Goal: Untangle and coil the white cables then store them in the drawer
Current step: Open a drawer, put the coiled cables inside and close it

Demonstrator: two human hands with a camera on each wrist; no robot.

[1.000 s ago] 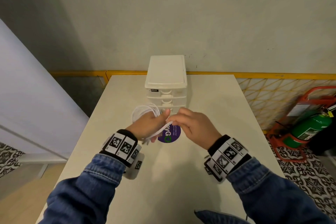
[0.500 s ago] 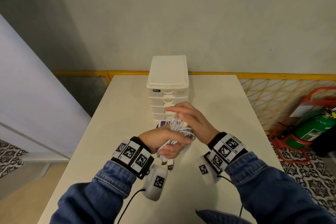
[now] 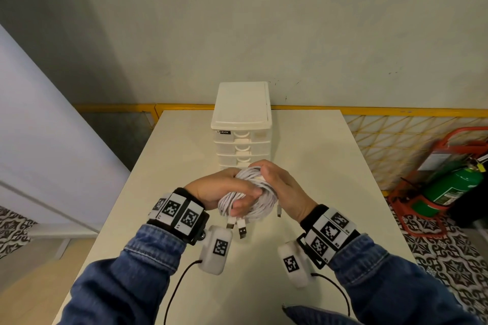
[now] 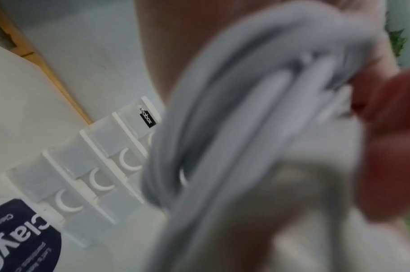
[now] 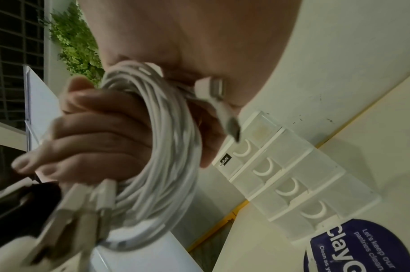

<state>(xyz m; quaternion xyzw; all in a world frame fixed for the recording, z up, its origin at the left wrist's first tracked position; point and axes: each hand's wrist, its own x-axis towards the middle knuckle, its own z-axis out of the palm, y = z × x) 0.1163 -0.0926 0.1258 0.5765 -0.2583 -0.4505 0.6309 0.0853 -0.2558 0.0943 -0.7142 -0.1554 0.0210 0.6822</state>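
A coil of white cables [image 3: 260,199] hangs above the table in front of the drawer unit, held between both hands. My left hand [image 3: 227,188] grips one side, its fingers [image 5: 99,128] wrapped through the loops. My right hand [image 3: 281,186] cups the other side with its thumb on top. Several USB plugs [image 3: 237,228] dangle below the coil, also seen as plugs [image 5: 82,211] in the right wrist view. The left wrist view shows the coil [image 4: 222,128] as a close blur. The white drawer unit [image 3: 241,124] stands at the table's far middle, all its drawers [image 5: 290,185] pushed in.
The cream table [image 3: 317,166] has a round purple sticker [image 5: 362,248] in front of the drawer unit. A yellow rail [image 3: 369,108] runs behind the table. A green extinguisher in a red stand [image 3: 449,187] sits on the floor at the right.
The coil has come up off the table and toward me. My right hand went from pinching a cable end to holding the coil, and the plugs now hang loose.
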